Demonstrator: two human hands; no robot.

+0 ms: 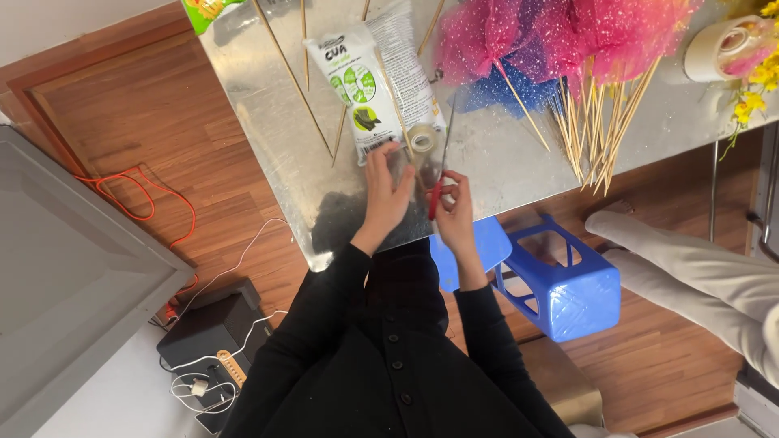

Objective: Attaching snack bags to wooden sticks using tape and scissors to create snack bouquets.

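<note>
Two hands are over the near edge of the metal bench (268, 97). Your left hand (388, 188) lies fingers together, pressing down on the bottom end of a white and green packet (375, 77) that sits flat on the bench, angled away from you. Your right hand (453, 204) is closed through the red handles of scissors (439, 174), blades pointing up away from you, close to a small roll of clear tape (421, 136) resting on the packet's lower right corner. Thin wooden skewers (296, 81) lie loose across the bench, one crossing the packet. Pink net bundles on sticks (560, 40) are piled at the far right, with a blue net bundle (495, 91) under them. Wide tape roll (726, 47) sits at the right edge beside yellow flowers (755, 89). Blue plastic stool (560, 280) stands on the wooden floor just right of you. Another person's pale sleeve (698, 276) reaches in from the right.
</note>
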